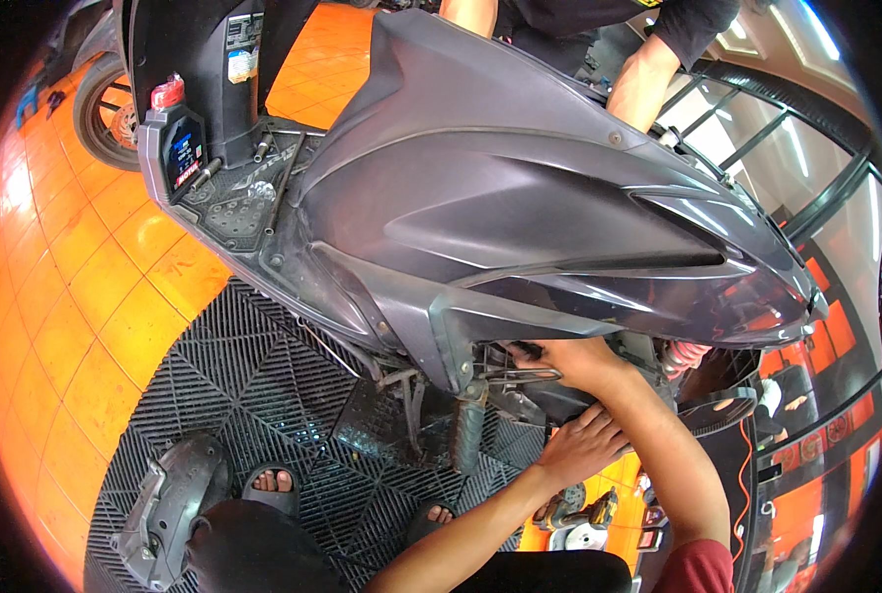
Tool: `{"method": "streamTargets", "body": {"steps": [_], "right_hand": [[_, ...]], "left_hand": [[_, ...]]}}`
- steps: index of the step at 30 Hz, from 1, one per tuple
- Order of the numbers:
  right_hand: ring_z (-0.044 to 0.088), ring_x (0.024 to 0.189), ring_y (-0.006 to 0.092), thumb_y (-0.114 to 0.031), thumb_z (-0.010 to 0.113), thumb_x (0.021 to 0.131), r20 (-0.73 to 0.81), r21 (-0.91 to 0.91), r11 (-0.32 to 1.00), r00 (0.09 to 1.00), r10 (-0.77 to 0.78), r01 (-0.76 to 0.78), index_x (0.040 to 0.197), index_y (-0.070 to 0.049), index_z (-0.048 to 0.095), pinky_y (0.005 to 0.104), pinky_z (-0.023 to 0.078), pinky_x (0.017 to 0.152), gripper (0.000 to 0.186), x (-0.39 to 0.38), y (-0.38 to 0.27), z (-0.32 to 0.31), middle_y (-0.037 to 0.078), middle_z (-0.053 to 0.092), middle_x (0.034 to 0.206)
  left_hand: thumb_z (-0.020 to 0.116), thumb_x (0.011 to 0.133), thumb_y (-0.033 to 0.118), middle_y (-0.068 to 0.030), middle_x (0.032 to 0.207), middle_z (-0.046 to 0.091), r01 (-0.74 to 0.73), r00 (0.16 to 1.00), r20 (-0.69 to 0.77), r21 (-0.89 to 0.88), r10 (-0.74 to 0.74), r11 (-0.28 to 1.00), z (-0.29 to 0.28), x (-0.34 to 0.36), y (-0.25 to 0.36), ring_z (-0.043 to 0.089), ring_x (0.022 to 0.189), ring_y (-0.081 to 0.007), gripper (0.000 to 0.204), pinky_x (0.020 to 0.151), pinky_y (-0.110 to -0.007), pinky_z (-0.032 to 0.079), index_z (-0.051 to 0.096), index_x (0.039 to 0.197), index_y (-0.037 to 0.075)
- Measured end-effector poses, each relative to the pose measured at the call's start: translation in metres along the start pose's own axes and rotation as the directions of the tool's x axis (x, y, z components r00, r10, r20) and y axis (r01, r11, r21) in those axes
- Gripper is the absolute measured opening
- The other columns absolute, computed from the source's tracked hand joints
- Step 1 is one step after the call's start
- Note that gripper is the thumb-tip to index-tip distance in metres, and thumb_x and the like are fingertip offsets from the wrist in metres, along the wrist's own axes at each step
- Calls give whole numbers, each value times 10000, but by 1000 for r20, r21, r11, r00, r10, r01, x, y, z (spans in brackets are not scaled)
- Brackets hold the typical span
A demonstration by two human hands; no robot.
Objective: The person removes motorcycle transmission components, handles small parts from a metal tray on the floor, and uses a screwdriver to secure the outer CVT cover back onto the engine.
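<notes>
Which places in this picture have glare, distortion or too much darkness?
Head view: white glare streaks on the grey body panel; bright reflection on the orange floor tiles at left; straight lines bowing near the rim; black corners; deep shadow beneath the panel, around the right hand.

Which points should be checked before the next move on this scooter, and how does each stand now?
1. Right hand fully in sight: not ok, its fingertips are hidden under the grey side panel.
2. Left hand grip: cannot tell, what its fingertips touch is unclear.
3. Co-worker's hand away from the work: cannot tell, the forearm shows but the hand is hidden behind the panel.
4. Footboard free of loose tools: not ok, a long metal rod lies there.
5. Bottle upright: ok, it stands with its red top up.
6. Power drill out of the hands: ok, neither holds it.
</notes>
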State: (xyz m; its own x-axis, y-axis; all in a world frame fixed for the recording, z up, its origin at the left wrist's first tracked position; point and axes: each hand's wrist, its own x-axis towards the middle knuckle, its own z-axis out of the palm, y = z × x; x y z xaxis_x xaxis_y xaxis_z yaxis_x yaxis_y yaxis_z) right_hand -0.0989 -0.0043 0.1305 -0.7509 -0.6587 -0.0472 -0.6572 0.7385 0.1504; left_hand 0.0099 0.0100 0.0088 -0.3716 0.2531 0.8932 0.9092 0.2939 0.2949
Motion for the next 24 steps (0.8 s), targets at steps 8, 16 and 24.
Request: {"method": "streamTargets", "body": {"steps": [8, 16, 24], "right_hand": [[570, 1051, 420, -234, 680, 830, -2, -31, 997, 998, -64, 64, 1225, -87, 589, 469, 467, 871, 432, 2, -1, -5, 229, 560, 1204], [561, 1093, 422, -299, 614, 851, -82, -142, 982, 988, -135, 122, 1159, -67, 606, 492, 439, 950, 386, 7, -13, -9, 207, 604, 1142], [556, 1111, 418, -290, 591, 852, -47, -195, 973, 990, -133, 122, 1161, -59, 596, 485, 443, 950, 386, 5, -13, -8, 208, 601, 1163]], "left_hand": [[561, 875, 352, -15, 1254, 556, 22, 999, -41, 6, -22, 1000, 2, 2, -1, 430, 1292, -209, 337, 1166, -436, 195, 637, 1142, 161], [548, 884, 357, -22, 1251, 557, 47, 998, 34, 19, -48, 999, 1, -1, 0, 431, 1288, -213, 337, 1150, -436, 208, 633, 1143, 159], [544, 885, 378, -36, 1216, 572, 51, 995, 83, 12, -52, 999, 1, -1, 1, 449, 1260, -212, 358, 1137, -438, 225, 629, 1144, 146]]}}
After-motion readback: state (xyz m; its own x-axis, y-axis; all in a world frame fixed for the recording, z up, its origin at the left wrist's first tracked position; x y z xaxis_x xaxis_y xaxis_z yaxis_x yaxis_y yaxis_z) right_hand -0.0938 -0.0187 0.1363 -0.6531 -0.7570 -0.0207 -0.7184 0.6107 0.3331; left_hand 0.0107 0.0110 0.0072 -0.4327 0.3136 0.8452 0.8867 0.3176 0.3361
